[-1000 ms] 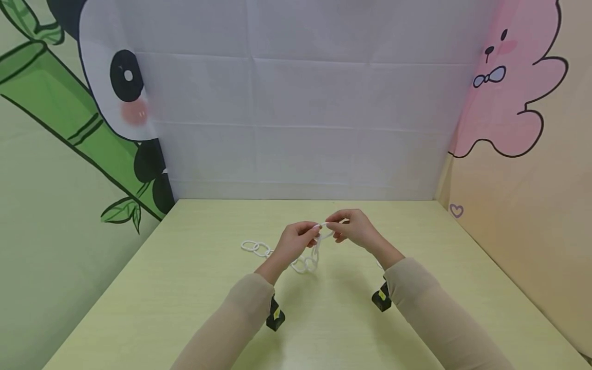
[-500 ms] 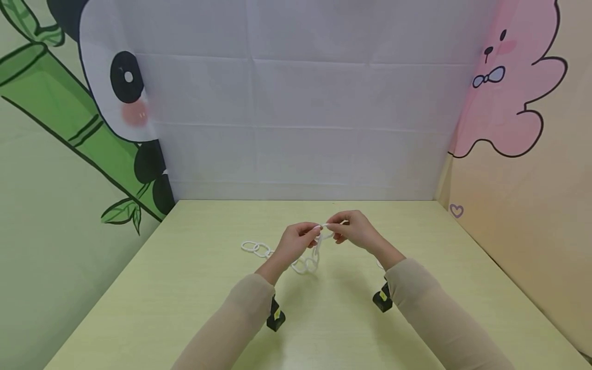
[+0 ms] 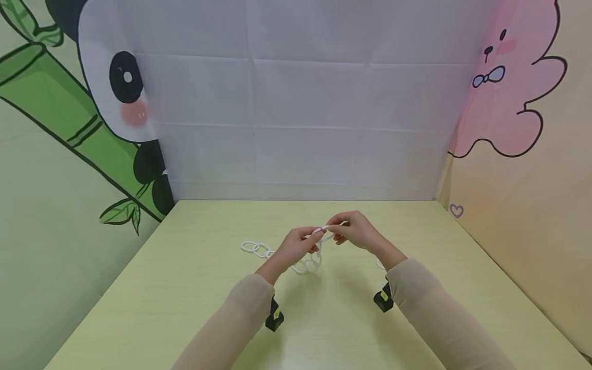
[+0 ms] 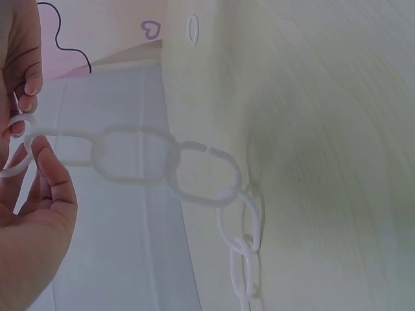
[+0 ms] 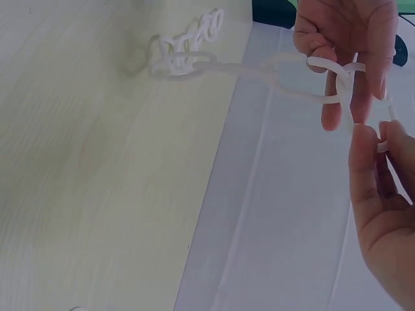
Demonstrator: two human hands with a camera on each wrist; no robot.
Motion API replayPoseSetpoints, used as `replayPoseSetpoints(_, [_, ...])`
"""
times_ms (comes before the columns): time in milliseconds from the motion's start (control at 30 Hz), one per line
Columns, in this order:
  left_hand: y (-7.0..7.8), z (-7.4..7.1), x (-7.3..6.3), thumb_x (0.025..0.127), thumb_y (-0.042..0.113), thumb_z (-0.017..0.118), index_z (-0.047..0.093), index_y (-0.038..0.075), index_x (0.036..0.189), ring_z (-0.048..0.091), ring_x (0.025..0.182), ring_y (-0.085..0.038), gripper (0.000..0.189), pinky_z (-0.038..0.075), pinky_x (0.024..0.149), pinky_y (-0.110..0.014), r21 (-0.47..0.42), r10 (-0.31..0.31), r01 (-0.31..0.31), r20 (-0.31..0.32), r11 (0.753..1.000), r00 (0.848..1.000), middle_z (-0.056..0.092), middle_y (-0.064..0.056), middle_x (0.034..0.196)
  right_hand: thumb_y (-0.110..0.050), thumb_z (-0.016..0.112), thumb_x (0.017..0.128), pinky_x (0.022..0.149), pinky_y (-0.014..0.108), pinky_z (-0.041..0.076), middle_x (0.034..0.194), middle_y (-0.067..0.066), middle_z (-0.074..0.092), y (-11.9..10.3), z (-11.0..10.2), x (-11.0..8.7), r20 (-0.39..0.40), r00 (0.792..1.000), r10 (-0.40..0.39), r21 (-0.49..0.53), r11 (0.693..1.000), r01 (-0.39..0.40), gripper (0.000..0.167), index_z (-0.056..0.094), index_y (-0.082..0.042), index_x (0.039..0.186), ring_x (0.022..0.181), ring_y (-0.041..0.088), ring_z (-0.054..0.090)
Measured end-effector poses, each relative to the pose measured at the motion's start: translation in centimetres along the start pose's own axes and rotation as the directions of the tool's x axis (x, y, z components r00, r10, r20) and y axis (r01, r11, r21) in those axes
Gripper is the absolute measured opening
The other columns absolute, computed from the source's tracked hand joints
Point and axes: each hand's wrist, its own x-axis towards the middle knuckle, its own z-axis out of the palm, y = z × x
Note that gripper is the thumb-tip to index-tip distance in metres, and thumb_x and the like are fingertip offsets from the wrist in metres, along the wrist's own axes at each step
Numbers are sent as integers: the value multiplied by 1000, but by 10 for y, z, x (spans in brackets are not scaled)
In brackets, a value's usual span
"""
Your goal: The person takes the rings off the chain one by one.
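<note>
Head view: left grip point(image 3: 296, 244) pinches end of white chain point(image 4: 172, 162); right grip point(image 3: 354, 229) pinches white link point(image 5: 382, 148) just beside, above table point(image 3: 324, 318). Held raised, perhaps so fingers reach freely; remaining chain trails leftward onto table.

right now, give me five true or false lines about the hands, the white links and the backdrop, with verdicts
1. The left hand and the right hand each pinch a white link. True.
2. A loose white link lies on the table, apart from the white chain. True.
3. The white chain lies wholly on the table. False: part of it hangs above the table.
4. The pink bear is on the head view's left. False: it is on the right.
5. Both sleeves are black. False: they are beige.
</note>
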Motion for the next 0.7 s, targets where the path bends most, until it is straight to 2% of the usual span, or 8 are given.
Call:
replayPoseSetpoints(200, [-5,1,2,94,26,55,63,0,97,55,72,-18,28,47,76,-46,-13,-27,27,33,1000,999,58,-7,81,-5,59,89,65,39,53,81,22,59,0,-1,-1,0,1000,-1,-1,1000,1,15,63,8,98,63,19,56])
replayPoseSetpoints(433, [-5,-1,0,94,17,55,62,-2,105,57,74,-18,23,49,72,-32,-22,1,0,43,1000,999,59,-2,86,-6,60,90,68,42,53,84,23,58,2,-3,-2,-37,999,19,-6,1000,-20,15,64,5,97,65,19,57])
replayPoseSetpoints(567, [-6,0,-1,93,18,57,61,0,110,57,74,-16,26,49,72,-29,-26,0,1,38,1000,999,60,-4,89,-7,60,90,70,46,52,80,19,59,1,-3,-2,-49,998,31,1,1000,-31,15,64,6,98,65,19,57])
replayPoseSetpoints(700, [-6,0,-1,93,10,55,60,-3,111,57,75,-16,23,49,72,-29,-30,14,-13,27,999,1000,61,-5,91,-8,60,90,67,41,53,80,19,59,2,-3,-2,-59,997,42,6,999,-41,16,63,6,98,65,19,57])
